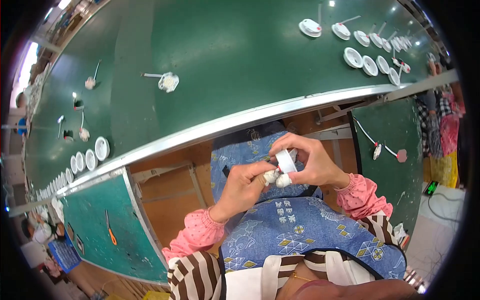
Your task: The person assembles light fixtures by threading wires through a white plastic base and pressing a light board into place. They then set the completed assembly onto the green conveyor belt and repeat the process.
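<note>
In front of my apron, my right hand (316, 162) is closed around a white round plastic housing (285, 161), which is tilted on its side. My left hand (243, 185) meets it from the left with thumb and fingers pinched together. White coverings (283, 180) wrap some fingertips where the hands come together. A small red spot shows between the fingertips, beside the housing's lower edge. What exactly the left fingers pinch is hidden. Both hands are above the gap at the table's near edge.
A green table with a metal edge (240, 121) lies ahead. On it are a white part with a lead (169, 82), a row of white cups (102, 148) and several white assemblies (310, 28). Orange-handled scissors (110, 230) lie on the left side surface; wired pieces (377, 151) lie right.
</note>
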`<act>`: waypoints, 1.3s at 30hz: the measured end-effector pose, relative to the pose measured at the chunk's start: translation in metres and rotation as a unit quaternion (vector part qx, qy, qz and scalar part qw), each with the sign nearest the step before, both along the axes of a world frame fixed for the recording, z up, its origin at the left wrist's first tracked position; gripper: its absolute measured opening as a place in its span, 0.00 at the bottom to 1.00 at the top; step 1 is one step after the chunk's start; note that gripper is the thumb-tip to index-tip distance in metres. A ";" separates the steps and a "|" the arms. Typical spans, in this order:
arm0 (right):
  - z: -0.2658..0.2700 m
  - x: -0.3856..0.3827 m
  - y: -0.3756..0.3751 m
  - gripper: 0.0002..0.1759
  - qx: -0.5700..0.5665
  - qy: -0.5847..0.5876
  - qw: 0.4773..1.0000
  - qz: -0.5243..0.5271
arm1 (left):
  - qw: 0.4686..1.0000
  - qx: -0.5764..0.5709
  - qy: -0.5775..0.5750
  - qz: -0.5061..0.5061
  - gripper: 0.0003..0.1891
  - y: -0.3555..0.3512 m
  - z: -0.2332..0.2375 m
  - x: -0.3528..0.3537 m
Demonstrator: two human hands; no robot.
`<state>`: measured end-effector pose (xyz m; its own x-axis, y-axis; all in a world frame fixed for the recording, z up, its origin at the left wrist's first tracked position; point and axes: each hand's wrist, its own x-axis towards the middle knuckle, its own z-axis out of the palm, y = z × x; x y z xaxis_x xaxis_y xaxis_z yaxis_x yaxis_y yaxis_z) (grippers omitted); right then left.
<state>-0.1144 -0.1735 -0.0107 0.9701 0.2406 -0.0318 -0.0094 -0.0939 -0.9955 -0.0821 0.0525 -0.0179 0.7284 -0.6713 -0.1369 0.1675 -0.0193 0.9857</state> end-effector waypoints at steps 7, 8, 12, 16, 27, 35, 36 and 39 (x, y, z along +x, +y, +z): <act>0.016 -0.003 0.005 0.33 -0.131 -0.159 0.979 -0.007 | 0.969 0.086 -0.221 -0.077 0.11 0.013 -0.011 0.023; 0.014 -0.004 0.008 0.35 -0.158 -0.198 0.967 -0.015 | 0.954 0.097 -0.277 -0.069 0.12 0.010 -0.006 0.028; 0.012 -0.004 0.012 0.35 -0.279 -0.327 0.902 -0.047 | 0.961 0.110 -0.255 -0.009 0.19 0.002 0.007 0.023; 0.021 -0.004 0.016 0.42 -0.397 -0.324 0.858 -0.034 | 0.998 0.048 -0.051 0.009 0.25 -0.013 0.001 0.008; 0.022 -0.003 -0.003 0.15 -0.215 -0.302 0.912 -0.177 | 0.990 -0.108 0.067 0.059 0.29 -0.023 -0.008 0.008; 0.022 0.008 0.014 0.07 -0.198 -0.205 0.932 -0.223 | 0.975 -0.091 -0.103 0.172 0.28 -0.041 -0.016 -0.008; 0.020 0.009 0.015 0.07 -0.211 -0.204 0.929 -0.226 | 0.975 -0.085 -0.098 0.183 0.27 -0.042 -0.016 -0.009; 0.011 0.011 0.019 0.08 -0.251 -0.229 0.915 -0.217 | 0.972 -0.073 -0.060 0.217 0.23 -0.044 -0.015 -0.012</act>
<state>-0.1037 -0.1545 0.0001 0.9097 -0.1044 0.4019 0.2532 -0.6276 -0.7362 -0.0937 0.0084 -0.0330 0.9520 -0.3034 0.0401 0.0123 0.1688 0.9856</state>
